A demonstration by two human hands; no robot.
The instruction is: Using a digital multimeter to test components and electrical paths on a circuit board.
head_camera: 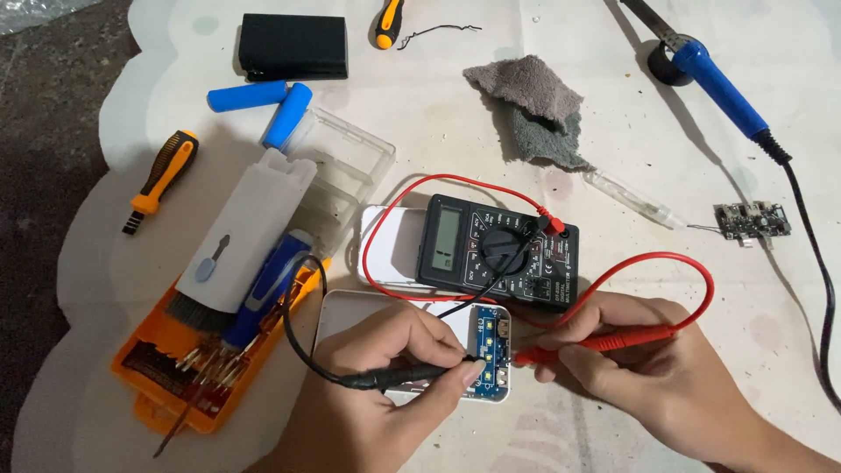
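- Left hand [385,368] pinching a black probe [403,377], tip pressed to a small blue circuit board [493,355] at the end of a white case [350,315].
- Right hand [653,368] gripping a red probe [604,342], tip meeting the same board from the other side.
- Black multimeter [495,251] lying just above the hands, red and black leads plugged in.
- Orange screwdriver kit [175,368] open to the left, blue-handled driver [267,289] across it.
- Two blue cylindrical cells [248,95] near a black box [293,45].
- Grey cloth [534,109] and blue soldering iron [718,88] farther up.
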